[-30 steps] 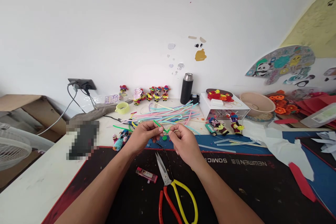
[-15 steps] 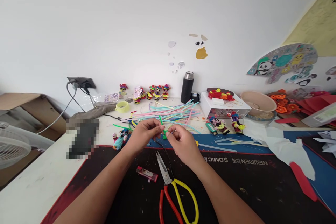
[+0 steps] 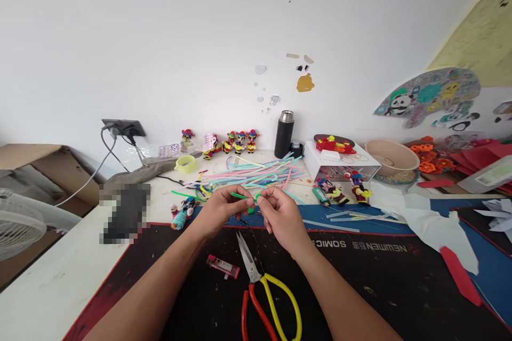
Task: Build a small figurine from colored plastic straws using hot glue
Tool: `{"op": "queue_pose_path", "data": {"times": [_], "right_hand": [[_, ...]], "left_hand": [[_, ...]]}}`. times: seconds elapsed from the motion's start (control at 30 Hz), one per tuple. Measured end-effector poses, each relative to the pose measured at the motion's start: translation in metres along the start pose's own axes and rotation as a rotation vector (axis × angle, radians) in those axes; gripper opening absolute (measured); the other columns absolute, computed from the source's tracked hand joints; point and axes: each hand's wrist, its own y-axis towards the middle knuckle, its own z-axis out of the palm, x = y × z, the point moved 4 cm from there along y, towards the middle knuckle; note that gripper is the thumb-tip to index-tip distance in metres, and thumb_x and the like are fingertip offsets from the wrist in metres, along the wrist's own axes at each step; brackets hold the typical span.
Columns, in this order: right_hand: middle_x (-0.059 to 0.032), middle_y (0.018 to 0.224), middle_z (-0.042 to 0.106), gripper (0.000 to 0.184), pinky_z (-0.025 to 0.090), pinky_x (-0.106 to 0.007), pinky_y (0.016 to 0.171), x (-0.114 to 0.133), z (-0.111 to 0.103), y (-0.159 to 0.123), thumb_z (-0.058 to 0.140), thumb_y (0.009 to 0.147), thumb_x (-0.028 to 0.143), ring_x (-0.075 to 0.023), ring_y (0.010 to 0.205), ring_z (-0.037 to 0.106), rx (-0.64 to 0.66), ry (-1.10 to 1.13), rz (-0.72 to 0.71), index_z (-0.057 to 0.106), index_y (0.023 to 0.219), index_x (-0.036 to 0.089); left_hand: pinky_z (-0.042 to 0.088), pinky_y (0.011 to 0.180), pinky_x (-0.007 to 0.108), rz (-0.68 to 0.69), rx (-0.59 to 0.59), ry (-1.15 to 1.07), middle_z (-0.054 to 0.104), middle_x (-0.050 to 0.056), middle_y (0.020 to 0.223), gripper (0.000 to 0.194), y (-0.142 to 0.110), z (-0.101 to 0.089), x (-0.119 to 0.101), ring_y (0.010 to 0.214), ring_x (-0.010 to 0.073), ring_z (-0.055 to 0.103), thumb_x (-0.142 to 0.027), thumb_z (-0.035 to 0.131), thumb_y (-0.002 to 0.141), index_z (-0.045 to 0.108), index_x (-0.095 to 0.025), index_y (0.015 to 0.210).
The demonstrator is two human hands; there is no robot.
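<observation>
Left hand (image 3: 224,209): thumb and forefinger closed on a thin green strip (image 3: 239,195). Right hand (image 3: 283,217): fingertips closed at the strip's other end, close to the left fingertips. The strip is located between the two hands, raised above the near part of the work area.

Change noted: half a second ago the strip's free end stood nearly upright over the left fingertips. It now lies almost flat, pointing back over the left hand. Both hands remain in about the same position, fingertips nearly meeting. In this inspector's judgement, the strip is being turned or bent by small finger movements; whether a fold or twist has formed at the grip cannot be determined, as the fingers cover it.

A small green round piece (image 3: 251,210) shows just below the gap between the hands; whether it is attached to the strip cannot be told.

No shift observed among the surroundings. Scissors (image 3: 252,270) with red and yellow handles lie on the dark mat (image 3: 344,282), nearer the wearer than the hands, unheld. A pink lighter-like item (image 3: 223,266) lies left of them. Loose pastel strips (image 3: 256,175) lie beyond the hands on the tabletop (image 3: 52,290).
</observation>
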Motion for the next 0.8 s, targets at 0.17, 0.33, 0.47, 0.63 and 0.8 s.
{"op": "queue_pose_path", "data": {"times": [0.17,0.33,0.47,0.63,0.8], "right_hand": [[0.0108,0.05,0.044,0.019,0.024,-0.024,0.04,-0.0016,0.002,-0.0011,0.062,0.09,0.042,-0.01,0.037,0.035,0.044,-0.067,-0.011,0.055,0.086,0.024],[0.009,0.053,0.043,0.011,0.024,-0.025,0.046,-0.0008,0.005,-0.0024,0.06,0.089,0.032,-0.0119,0.046,0.035,0.094,-0.245,-0.063,0.057,0.082,0.024],[0.0082,0.053,0.043,0.01,0.024,-0.026,0.047,-0.0018,0.0052,-0.002,0.061,0.087,0.031,-0.013,0.047,0.037,0.066,-0.322,-0.085,0.058,0.081,0.024],[0.0096,0.052,0.045,0.015,0.027,-0.025,0.045,-0.0026,0.0055,-0.0022,0.06,0.092,0.038,-0.0122,0.043,0.039,0.054,-0.178,-0.05,0.057,0.087,0.025],[0.0104,0.051,0.047,0.02,0.028,-0.024,0.041,0.0002,0.0071,-0.0033,0.062,0.093,0.043,-0.0106,0.038,0.04,0.08,-0.063,-0.026,0.054,0.089,0.024]], "left_hand": [[0.043,0.053,0.024,-0.02,-0.005,-0.025,0.066,0.001,0.063,0.037,0.0018,-0.0001,0.0039,0.058,0.0131,0.055,-0.047,0.092,0.068,0.074,-0.016,0.077],[0.037,0.051,0.023,-0.001,-0.035,0.022,0.058,-0.003,0.057,0.037,0.0026,-0.0038,0.0035,0.053,0.0098,0.047,-0.045,0.092,0.068,0.068,-0.017,0.067],[0.036,0.052,0.023,0.019,-0.027,0.084,0.057,-0.003,0.058,0.035,0.0013,-0.0052,-0.0001,0.054,0.0096,0.046,-0.044,0.092,0.069,0.069,-0.016,0.069],[0.037,0.049,0.022,-0.001,-0.052,-0.054,0.061,-0.003,0.06,0.035,0.0021,-0.0044,0.0025,0.052,0.0098,0.049,-0.042,0.093,0.069,0.067,-0.017,0.071],[0.039,0.048,0.021,-0.005,-0.076,-0.141,0.065,0.0,0.061,0.035,0.002,-0.0025,0.0041,0.054,0.0109,0.054,-0.04,0.094,0.069,0.067,-0.017,0.07]]}}
